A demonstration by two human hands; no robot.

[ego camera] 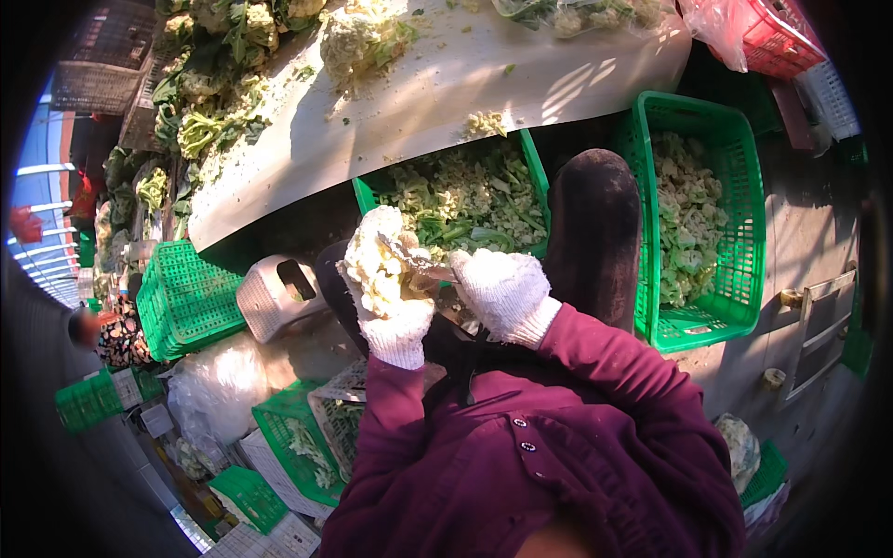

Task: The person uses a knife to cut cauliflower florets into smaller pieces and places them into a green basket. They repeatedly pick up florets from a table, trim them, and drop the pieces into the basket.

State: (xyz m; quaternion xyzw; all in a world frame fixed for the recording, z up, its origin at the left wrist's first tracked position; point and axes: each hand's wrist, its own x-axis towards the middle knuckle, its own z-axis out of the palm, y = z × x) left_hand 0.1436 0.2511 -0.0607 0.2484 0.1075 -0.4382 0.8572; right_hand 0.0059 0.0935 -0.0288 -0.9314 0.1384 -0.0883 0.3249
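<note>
In a white knit glove, my left hand holds a piece of cauliflower over my lap. My right hand, gloved the same way, grips a knife by its handle, which the fingers mostly hide. The blade reaches left and touches or enters the cauliflower; how deep it goes I cannot tell. Right below, between my knees, a green plastic crate holds cauliflower florets and leafy trimmings.
A pale-covered table bears cauliflower heads and crumbs. At my right stands a green crate of florets. On the left are stacked green crates, a beige plastic stool, a plastic bag and another person.
</note>
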